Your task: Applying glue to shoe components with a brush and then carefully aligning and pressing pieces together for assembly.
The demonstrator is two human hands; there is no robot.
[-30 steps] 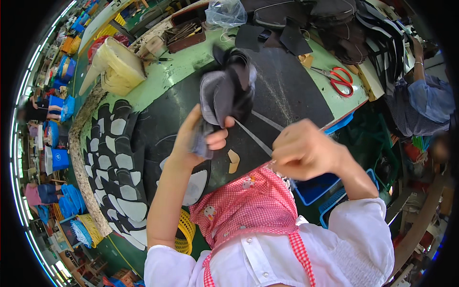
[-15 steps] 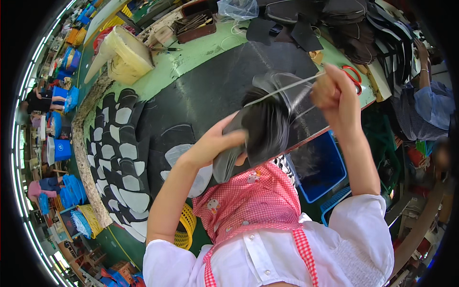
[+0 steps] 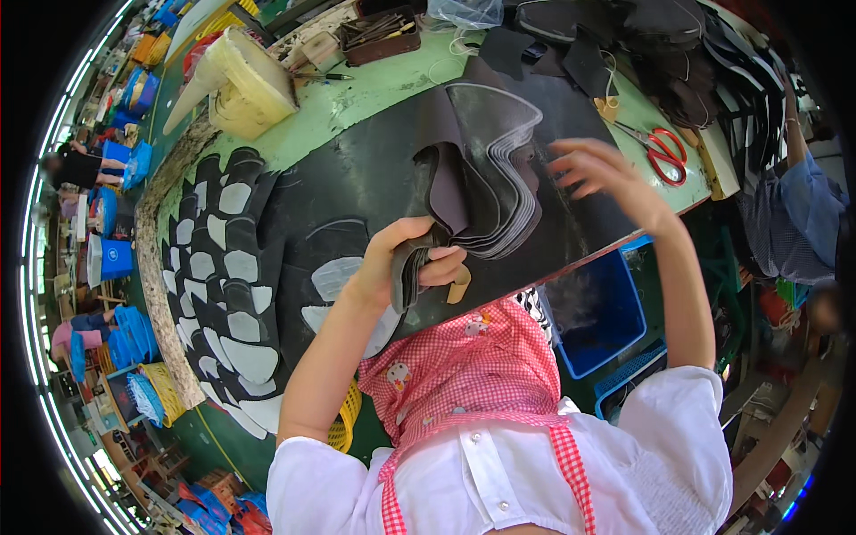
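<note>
A thick stack of thin black cut pieces (image 3: 508, 192) is gripped at its near end by my left hand (image 3: 406, 259). The far ends of the sheets fan apart over the black mat, and the top sheet curls over. A small tan slip (image 3: 458, 285) sticks out below my left fingers. To the right of the stack, apart from it, my right hand (image 3: 602, 174) is raised with its fingers spread, somewhat blurred and with nothing visible in it. Red-handled scissors (image 3: 664, 156) lie beyond it near the table's right edge.
Overlapping rows of black pieces with pale patches (image 3: 236, 276) cover the left of the table. A cream plastic container (image 3: 250, 94), a box of tools (image 3: 379, 37) and dark bundles (image 3: 669, 80) stand along the far side. A blue bin (image 3: 606, 312) is below the near edge.
My right hand has let go of the pale band it was stretching from the stack and has opened. The stack has come down toward the mat and fanned open, still in my left hand.
</note>
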